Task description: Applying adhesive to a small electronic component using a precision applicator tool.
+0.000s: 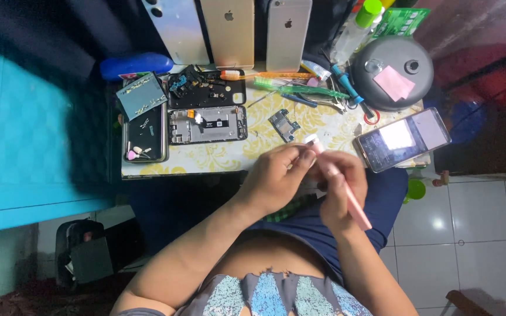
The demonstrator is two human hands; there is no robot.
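My right hand (339,188) grips a pink toothbrush (355,209), its white bristled head (312,141) pointing up toward the table. My left hand (276,175) is closed beside it, fingertips pinching something small against the brush head; what it pinches is hidden. Both hands hover at the front edge of the small table (218,159) with a yellow patterned cover. A small circuit board (284,124) lies just beyond the hands. An opened phone body (207,124) lies at centre left.
Three phones lean at the back (229,32). A lit phone (403,138) lies at right beside a round dark grey lid (392,71). Toothbrushes and tools (300,88) lie mid-table. A tray with small parts (144,133) sits left. A blue cabinet (24,134) stands left.
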